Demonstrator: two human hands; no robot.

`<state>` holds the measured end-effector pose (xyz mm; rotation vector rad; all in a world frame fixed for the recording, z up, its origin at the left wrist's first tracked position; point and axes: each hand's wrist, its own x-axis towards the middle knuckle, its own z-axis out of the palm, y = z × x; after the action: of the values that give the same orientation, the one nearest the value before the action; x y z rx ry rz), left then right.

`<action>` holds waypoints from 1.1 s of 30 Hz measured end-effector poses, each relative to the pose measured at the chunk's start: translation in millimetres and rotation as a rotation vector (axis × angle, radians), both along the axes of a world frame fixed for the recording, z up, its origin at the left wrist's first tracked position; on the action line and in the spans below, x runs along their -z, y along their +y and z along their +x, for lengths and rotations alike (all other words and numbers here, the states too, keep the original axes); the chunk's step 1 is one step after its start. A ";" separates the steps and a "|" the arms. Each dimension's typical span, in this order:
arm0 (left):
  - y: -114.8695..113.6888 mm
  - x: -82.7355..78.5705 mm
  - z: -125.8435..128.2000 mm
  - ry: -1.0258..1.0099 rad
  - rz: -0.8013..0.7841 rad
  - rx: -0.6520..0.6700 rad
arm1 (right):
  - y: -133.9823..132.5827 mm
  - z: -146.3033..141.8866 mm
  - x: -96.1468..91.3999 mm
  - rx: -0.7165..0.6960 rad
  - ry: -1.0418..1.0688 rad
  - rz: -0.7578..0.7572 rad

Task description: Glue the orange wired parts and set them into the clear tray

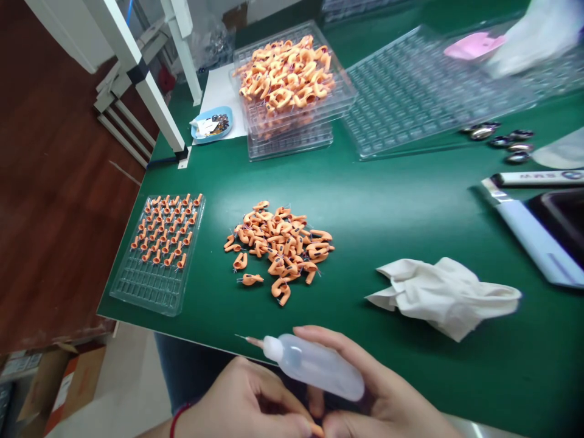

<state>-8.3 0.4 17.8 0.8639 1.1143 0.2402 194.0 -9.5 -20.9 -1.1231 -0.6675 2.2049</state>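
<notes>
At the green mat's edge, right hand (387, 395) curled around translucent squeeze bottle (314, 367), left hand (241, 401) loosely closed.

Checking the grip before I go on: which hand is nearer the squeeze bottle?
Right. The right hand wraps around the squeeze bottle from below, fingers on it. The left hand sits just beneath and to its left, fingertips meeting the right hand's under the bottle.

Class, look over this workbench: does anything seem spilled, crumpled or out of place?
Yes. Orange parts lie in a loose heap on the green mat, while others stand in rows in the clear tray. A white cloth lies crumpled nearby.
</notes>
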 end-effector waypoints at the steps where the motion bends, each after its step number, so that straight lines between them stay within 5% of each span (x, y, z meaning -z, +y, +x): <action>1: -0.8 2.6 -0.6 0.004 0.015 0.004 | -1.5 0.9 4.6 -0.020 -0.023 0.020; 5: -4.4 11.0 -3.5 0.029 0.012 -0.005 | -6.8 -0.4 19.0 -0.047 -0.148 0.160; 9: -0.9 5.6 -13.9 0.043 0.095 -0.050 | 9.6 -1.1 13.7 0.010 -0.180 0.272; 14: 17.4 -4.0 -55.1 0.412 0.737 -0.230 | 73.7 18.5 -1.5 0.436 -0.578 0.382; 17: 33.6 -0.7 -98.0 0.798 1.144 -0.406 | 112.9 23.6 -1.1 0.456 -0.607 0.412; 20: 51.2 5.8 -145.5 1.032 1.261 -0.536 | 132.9 17.5 1.8 0.398 -0.632 0.413; 25: 77.3 14.1 -196.3 1.188 1.325 -0.547 | 121.4 1.0 6.4 0.317 -0.641 0.434; 33: 99.4 23.5 -209.0 1.305 1.351 -0.369 | 80.1 -28.0 18.9 0.364 -0.497 0.322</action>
<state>-217.4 99.8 -5.8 2.1586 2.3908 0.8593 166.0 70.6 -39.8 -1.4913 -0.9006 1.4599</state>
